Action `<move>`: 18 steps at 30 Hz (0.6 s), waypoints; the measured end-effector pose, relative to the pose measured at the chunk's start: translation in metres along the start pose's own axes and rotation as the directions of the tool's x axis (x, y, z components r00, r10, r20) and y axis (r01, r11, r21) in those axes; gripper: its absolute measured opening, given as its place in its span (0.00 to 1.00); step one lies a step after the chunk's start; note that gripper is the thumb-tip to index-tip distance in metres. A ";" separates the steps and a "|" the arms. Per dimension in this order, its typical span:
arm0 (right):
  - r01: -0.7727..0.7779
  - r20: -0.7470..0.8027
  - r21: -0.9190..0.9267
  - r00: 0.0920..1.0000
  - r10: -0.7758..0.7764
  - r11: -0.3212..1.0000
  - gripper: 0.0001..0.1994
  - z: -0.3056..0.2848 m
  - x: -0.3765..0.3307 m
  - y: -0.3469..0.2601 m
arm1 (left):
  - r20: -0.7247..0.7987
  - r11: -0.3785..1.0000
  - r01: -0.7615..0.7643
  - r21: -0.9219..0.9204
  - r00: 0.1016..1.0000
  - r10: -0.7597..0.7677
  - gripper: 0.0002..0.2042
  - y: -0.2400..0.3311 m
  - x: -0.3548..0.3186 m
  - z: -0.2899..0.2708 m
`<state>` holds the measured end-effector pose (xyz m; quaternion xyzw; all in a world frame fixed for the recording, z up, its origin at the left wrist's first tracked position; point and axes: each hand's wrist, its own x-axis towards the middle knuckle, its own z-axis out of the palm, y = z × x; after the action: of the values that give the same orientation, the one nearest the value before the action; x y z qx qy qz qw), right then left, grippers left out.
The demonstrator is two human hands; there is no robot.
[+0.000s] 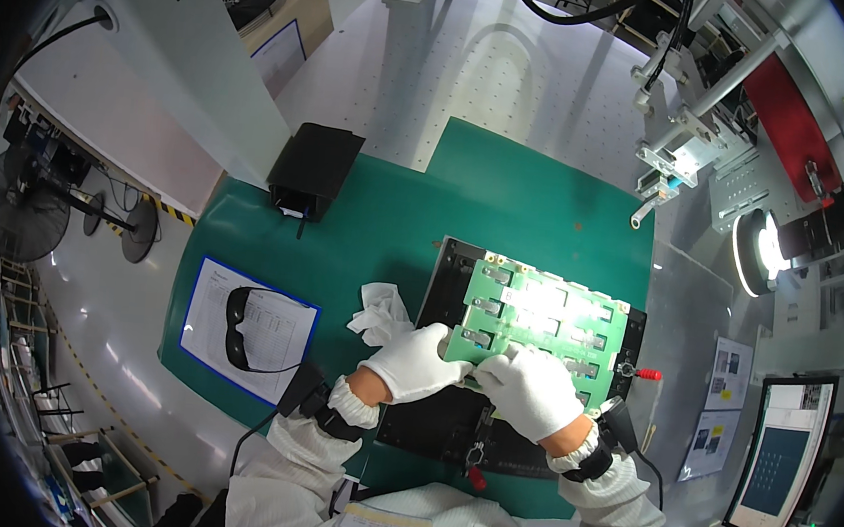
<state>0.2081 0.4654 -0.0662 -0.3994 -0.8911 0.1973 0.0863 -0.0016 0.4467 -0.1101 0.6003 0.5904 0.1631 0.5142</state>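
A green circuit board panel [546, 320] with several rectangular openings and small metal parts lies over a black fixture plate [453, 276]. My left hand [417, 366], in a white glove, grips the panel at its near left corner. Close beside it, my gloved right hand [534, 392] rests over the panel's near edge with thumb and fingers pinched together. Whatever is between those right fingertips is hidden by the glove. Red-tipped toggle clamps sit on the fixture: one clamp [645, 373] at the right side and another clamp [475, 456] at the near side.
Left of the fixture lies a crumpled white cloth [380, 314] on the green mat [386, 210]. Dark glasses [238, 328] rest on a printed sheet [201, 320]. A black box [316, 169] stands farther back. At right are a lit ring lamp [759, 253] and a monitor [779, 460].
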 end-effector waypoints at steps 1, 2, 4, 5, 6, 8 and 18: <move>-0.005 -0.004 -0.001 1.000 0.005 1.000 0.06 0.001 0.000 -0.002 | 0.004 1.000 -0.004 0.003 1.000 0.004 0.22 0.003 -0.001 0.000; -0.008 0.017 -0.033 1.000 0.008 0.999 0.07 0.002 0.001 -0.003 | -0.003 1.000 0.001 0.011 1.000 -0.001 0.22 0.005 0.000 0.000; -0.011 0.020 -0.064 1.000 0.012 0.998 0.07 0.004 0.002 -0.007 | -0.003 1.000 -0.005 0.024 1.000 0.005 0.22 0.007 0.000 0.002; -0.019 0.014 -0.070 1.000 0.020 0.997 0.07 0.003 -0.001 -0.006 | -0.043 1.000 -0.009 0.017 0.999 0.010 0.21 0.006 -0.003 0.003; -0.013 0.006 -0.089 1.000 0.014 0.996 0.07 0.003 -0.003 -0.004 | -0.082 1.000 -0.014 0.010 0.996 0.015 0.20 0.006 -0.004 0.004; -0.047 -0.044 -0.042 0.998 0.045 0.998 0.05 -0.004 -0.009 0.000 | -0.092 0.990 0.016 -0.141 0.995 -0.029 0.21 0.015 -0.012 0.000; -0.212 -0.355 0.004 0.913 0.200 0.977 0.10 -0.006 -0.084 0.015 | -0.478 0.866 -0.273 0.419 0.744 0.466 0.20 0.037 -0.030 0.043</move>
<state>0.2757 0.4137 -0.0669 -0.5213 -0.8172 0.1150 0.2171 0.0457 0.4099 -0.0858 0.7063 0.6009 0.3347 0.1676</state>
